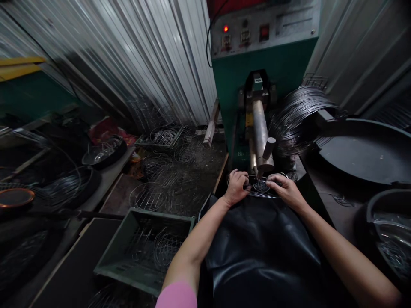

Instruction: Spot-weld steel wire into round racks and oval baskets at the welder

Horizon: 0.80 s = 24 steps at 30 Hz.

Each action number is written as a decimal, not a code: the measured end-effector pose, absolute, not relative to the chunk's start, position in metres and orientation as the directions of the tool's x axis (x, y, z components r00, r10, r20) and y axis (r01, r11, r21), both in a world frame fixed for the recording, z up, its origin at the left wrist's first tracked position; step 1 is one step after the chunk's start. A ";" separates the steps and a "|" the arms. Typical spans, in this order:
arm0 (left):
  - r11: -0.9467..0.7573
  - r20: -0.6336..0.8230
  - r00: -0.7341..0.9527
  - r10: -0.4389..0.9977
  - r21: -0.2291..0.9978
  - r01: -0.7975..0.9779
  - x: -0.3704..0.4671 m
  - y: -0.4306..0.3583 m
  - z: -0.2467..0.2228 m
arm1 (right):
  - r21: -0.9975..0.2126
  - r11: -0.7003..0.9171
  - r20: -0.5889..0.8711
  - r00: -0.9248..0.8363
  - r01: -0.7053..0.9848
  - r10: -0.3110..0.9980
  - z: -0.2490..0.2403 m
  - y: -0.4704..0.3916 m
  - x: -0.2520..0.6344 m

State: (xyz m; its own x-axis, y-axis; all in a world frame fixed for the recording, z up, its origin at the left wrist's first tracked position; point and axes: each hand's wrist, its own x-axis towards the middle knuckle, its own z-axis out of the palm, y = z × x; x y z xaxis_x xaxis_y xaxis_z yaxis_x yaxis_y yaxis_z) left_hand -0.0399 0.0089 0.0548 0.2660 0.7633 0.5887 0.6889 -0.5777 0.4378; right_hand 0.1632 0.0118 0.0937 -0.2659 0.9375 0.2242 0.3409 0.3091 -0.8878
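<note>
A wire rack (261, 193) of thin metal rods lies level below the metal arm (260, 128) of a green machine (229, 81). My left hand (236, 187) is closed on the rack's left side. On the right side, my right hand (284, 188) pinches the rack between thumb and fingers. The tip of the machine's electrode (259, 174) comes down between my hands, at the rack. Whether it touches the wire is too small to tell. A black apron (260, 252) covers my lap just below the rack.
A coil of wire (298, 122) stands right of the machine, beside a large round black tray (369, 149). At the far right is a tub (372, 214) with metal parts. A green crate (118, 256) holding wire pieces sits left of my left arm. Loose wire racks (150, 196) lie beyond it.
</note>
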 end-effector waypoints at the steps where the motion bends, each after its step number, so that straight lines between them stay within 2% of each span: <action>1: -0.582 0.593 0.267 0.760 0.438 0.685 -0.040 0.010 0.055 | -0.888 0.308 0.224 -0.264 0.342 0.938 0.093 0.013 0.163; 9: -0.589 0.592 0.266 0.761 0.458 0.665 -0.041 0.013 0.060 | -0.897 0.272 0.192 -0.247 0.349 0.950 0.095 0.017 0.163; 17: -0.547 0.505 0.287 0.814 0.498 0.673 -0.043 0.013 0.062 | -0.946 0.155 0.086 -0.242 0.283 0.967 0.087 0.018 0.165; 22: -0.553 0.491 0.321 0.810 0.454 0.699 -0.047 0.007 0.073 | -0.987 0.074 0.059 -0.111 0.140 0.992 0.061 0.011 0.194; 24: -0.530 0.536 0.270 0.800 0.422 0.736 -0.044 -0.008 0.073 | -0.997 0.012 0.007 -0.067 0.072 0.998 0.042 0.007 0.209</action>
